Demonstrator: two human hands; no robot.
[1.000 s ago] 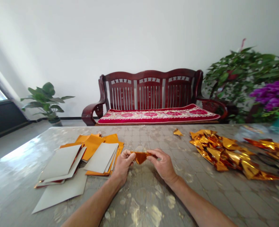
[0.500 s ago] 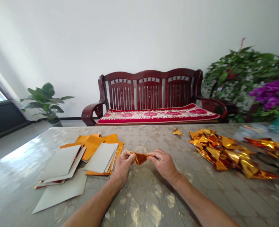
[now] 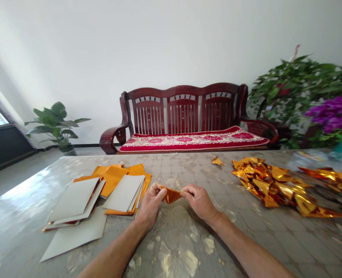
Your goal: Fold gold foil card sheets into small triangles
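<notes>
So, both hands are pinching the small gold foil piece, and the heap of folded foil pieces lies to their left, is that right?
Not quite: in the head view the heap of folded foil pieces lies to their right. Both the left hand and the right hand do pinch the small gold foil piece.

The folded foil piece [image 3: 171, 194] is looking like glossy gold paper, as is the shiny, crinkled foil heap [image 3: 275, 185]. The sheets [image 3: 101, 193] are showing matt grey backs. The table [image 3: 188, 247] is gleaming, smooth. The bench [image 3: 185, 112] is showing polished wood with a cloth cushion [image 3: 192, 141].

Two hands [image 3: 150, 202], one bench [image 3: 185, 117], one loose gold scrap [image 3: 217, 161].
</notes>
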